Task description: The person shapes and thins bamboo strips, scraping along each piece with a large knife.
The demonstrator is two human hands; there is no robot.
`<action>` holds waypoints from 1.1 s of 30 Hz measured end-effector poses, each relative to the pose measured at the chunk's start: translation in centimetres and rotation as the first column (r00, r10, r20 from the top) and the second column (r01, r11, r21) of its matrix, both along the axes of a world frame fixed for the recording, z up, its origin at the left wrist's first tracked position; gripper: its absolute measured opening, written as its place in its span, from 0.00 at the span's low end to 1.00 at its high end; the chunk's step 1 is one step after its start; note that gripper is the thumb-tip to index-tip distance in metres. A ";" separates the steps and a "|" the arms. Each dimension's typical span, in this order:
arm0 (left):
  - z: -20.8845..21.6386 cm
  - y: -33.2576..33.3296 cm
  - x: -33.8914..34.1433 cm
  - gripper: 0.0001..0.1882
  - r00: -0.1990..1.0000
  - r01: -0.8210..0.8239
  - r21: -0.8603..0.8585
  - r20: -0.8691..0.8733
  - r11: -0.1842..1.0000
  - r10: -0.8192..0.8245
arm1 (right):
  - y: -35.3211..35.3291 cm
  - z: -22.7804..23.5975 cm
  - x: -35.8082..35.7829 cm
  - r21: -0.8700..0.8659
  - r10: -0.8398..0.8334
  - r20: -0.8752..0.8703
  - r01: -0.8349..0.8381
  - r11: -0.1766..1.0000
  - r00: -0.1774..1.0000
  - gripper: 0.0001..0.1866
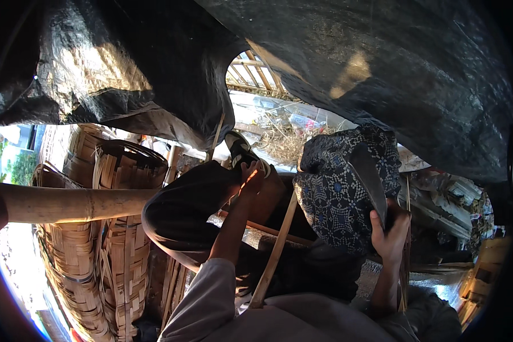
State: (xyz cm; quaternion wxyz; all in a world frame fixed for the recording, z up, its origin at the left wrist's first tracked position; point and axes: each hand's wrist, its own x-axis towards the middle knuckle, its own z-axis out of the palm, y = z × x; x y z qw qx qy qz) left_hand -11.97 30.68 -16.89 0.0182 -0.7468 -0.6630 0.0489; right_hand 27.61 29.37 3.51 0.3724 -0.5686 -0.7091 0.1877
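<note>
The right hand (pixel 392 231) has a closed grip on a broad, dark-bladed knife (pixel 370 183), fingers wrapped about its lower end at the right edge of the patterned cloth (pixel 330 202). The blade rises from there toward the upper edge of that cloth, its tip leaning left. With the cloth over a bent knee right behind the blade, good handling calls for a firm wrist, short controlled strokes, and the sharp side turned away from the leg; which side is sharp does not show.

The left hand (pixel 252 178) is bent round at the sandal (pixel 240 149), beyond the dark-clothed knee (pixel 191 196). It is shaded and small here, so I cannot tell how far its grip is open or whether it has hold of anything. Its best place is well clear of the blade's path, as it is now.

A bamboo strip (pixel 276 251) slants between the legs, its lower end against the shirt (pixel 302 316) and its upper end near the cloth's left edge. It would need bracing before any pressure, since a loose strip could roll or skid.
</note>
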 end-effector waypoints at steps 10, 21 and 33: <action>0.8 -0.2 4.2 0.11 0.963 -0.179 -0.477 -0.264 0.861 0.055 | 0.1 -0.1 0.3 0.046 -0.027 -0.063 0.030 0.998 0.998 0.15; -4.6 -4.7 7.5 0.37 -0.721 -0.251 -0.938 0.346 0.240 0.601 | -0.2 -0.4 0.3 0.112 -0.106 -0.047 0.110 0.988 0.993 0.16; -2.2 -3.8 7.4 0.09 -0.975 -0.165 -0.238 0.184 0.957 -0.122 | 0.2 1.1 -0.3 0.155 0.012 -0.100 0.004 0.988 0.995 0.12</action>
